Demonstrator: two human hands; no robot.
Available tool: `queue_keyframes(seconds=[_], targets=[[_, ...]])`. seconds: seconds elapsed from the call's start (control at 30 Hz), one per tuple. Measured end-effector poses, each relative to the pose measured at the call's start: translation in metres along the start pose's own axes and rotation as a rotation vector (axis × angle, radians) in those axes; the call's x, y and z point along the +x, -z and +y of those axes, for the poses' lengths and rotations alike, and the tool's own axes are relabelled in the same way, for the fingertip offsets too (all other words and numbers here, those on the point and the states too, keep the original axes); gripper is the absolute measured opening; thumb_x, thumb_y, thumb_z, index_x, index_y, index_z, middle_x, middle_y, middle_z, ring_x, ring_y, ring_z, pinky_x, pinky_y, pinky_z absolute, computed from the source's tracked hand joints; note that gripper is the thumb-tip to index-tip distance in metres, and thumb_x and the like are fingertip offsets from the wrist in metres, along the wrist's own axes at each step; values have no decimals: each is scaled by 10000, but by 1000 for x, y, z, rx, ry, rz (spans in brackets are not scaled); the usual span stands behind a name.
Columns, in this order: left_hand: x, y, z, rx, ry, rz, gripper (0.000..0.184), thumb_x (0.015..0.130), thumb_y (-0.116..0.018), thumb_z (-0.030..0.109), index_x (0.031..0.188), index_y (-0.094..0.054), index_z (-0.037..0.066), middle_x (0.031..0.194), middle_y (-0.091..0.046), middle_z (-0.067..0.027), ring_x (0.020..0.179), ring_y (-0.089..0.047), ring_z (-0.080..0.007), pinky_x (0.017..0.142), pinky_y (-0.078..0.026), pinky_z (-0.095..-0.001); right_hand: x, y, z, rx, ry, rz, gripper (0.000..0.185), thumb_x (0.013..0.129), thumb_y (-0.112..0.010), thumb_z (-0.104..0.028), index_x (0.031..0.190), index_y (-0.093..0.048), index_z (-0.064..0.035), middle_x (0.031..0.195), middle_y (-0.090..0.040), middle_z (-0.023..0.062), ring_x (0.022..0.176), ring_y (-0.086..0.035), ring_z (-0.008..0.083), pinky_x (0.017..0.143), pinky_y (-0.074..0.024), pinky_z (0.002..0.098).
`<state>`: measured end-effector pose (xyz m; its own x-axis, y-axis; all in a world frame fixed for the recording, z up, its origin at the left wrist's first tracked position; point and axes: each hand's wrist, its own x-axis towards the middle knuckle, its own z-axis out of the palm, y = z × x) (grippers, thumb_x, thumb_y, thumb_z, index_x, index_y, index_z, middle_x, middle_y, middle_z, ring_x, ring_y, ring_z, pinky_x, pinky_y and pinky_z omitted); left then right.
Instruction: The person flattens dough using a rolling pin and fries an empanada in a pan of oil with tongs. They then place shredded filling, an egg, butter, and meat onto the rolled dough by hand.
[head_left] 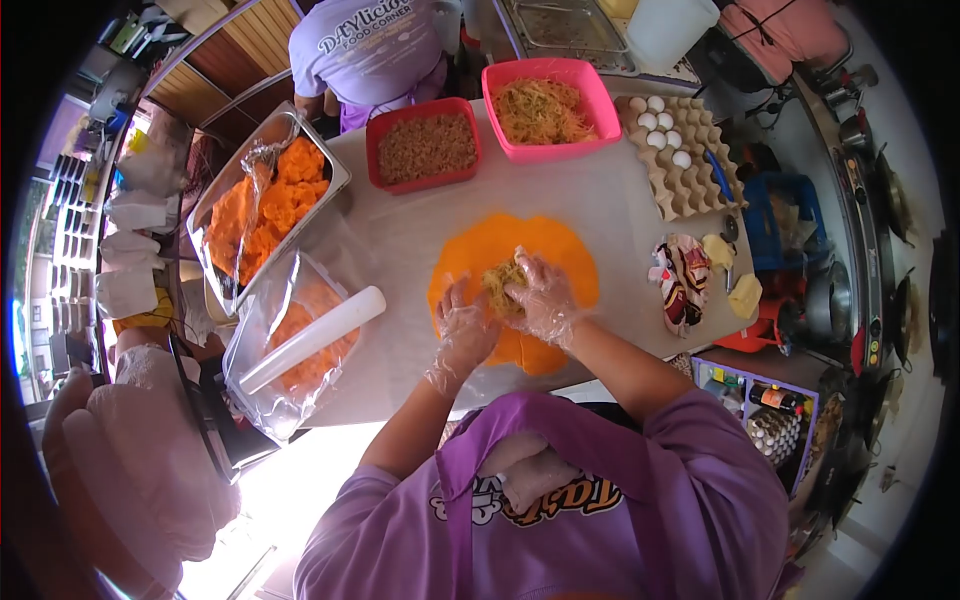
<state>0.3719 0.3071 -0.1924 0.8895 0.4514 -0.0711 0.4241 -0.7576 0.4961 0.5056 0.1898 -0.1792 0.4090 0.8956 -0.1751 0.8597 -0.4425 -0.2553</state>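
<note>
The right hand's (549, 297) fingers curl over the shredded filling (503, 286), and the left hand's (466, 330) spread beside it, above the flat orange dough (565, 255). Beyond them stand two pink tubs (552, 108) (423, 145); the egg tray (683, 158) lies to their right.

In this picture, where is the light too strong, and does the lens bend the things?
Head view: white burnt-out glare below the table at lower left; small shiny highlights on the plastic gloves of the left hand and right hand; strong fisheye bending of the wood panels at upper left; dark corners.
</note>
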Motion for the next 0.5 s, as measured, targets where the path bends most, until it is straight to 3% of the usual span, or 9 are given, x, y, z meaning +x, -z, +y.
queue_keyframes(seconds=[0.13, 0.2, 0.23, 0.3, 0.43, 0.5], targets=[[5, -1, -4, 6, -15, 13, 465, 709, -645, 244, 1151, -575, 115, 1378, -345, -181, 1279, -308, -376, 1015, -286, -505, 2, 8, -1, 4, 20, -5, 383, 739, -669, -368, 1056, -652, -156, 1423, -339, 148, 1270, -357, 333, 985, -336, 461], [1, -5, -12, -176, -55, 95, 436, 718, -638, 224, 1131, -577, 98, 1362, -364, -206, 1260, -346, -376, 1004, -302, -498, -1, 3, 1, 244, 57, 156, 268, 776, -651, -186, 1030, -667, -103, 1291, -492, 164, 1150, -491, 343, 953, -401, 426], [-4, -6, -15, -187, -31, 55, 436, 718, -638, 224, 1131, -577, 98, 1362, -364, -206, 1260, -346, -376, 1004, -302, -498, -4, -1, 0, 265, 40, 117, 268, 776, -651, -186, 1030, -667, -103, 1291, -492, 164, 1150, -491, 343, 953, -401, 426], [1, -5, -16, -131, -137, 210, 394, 731, -639, 196, 1105, -581, 91, 1318, -398, -248, 1211, -406, -405, 974, -348, -500, 4, -1, 6, 561, -63, 248, 238, 743, -657, -132, 981, -678, -123, 985, -657, 112, 915, -621, 274, 776, -489, 359], [4, -7, -17, -113, -156, 241, 405, 733, -639, 191, 1117, -570, 81, 1310, -402, -251, 1205, -411, -403, 975, -341, -483, 9, -18, 27, 528, 17, 327, 281, 714, -678, -83, 993, -670, -119, 838, -659, 115, 808, -631, 273, 702, -495, 348], [4, -6, -15, -135, -108, 200, 440, 746, -610, 197, 1162, -560, 63, 1367, -355, -214, 1244, -359, -389, 1006, -287, -507, 11, -20, 30, 658, -115, 265, 320, 686, -712, -100, 1002, -667, -124, 843, -645, 98, 841, -616, 268, 731, -483, 364]])
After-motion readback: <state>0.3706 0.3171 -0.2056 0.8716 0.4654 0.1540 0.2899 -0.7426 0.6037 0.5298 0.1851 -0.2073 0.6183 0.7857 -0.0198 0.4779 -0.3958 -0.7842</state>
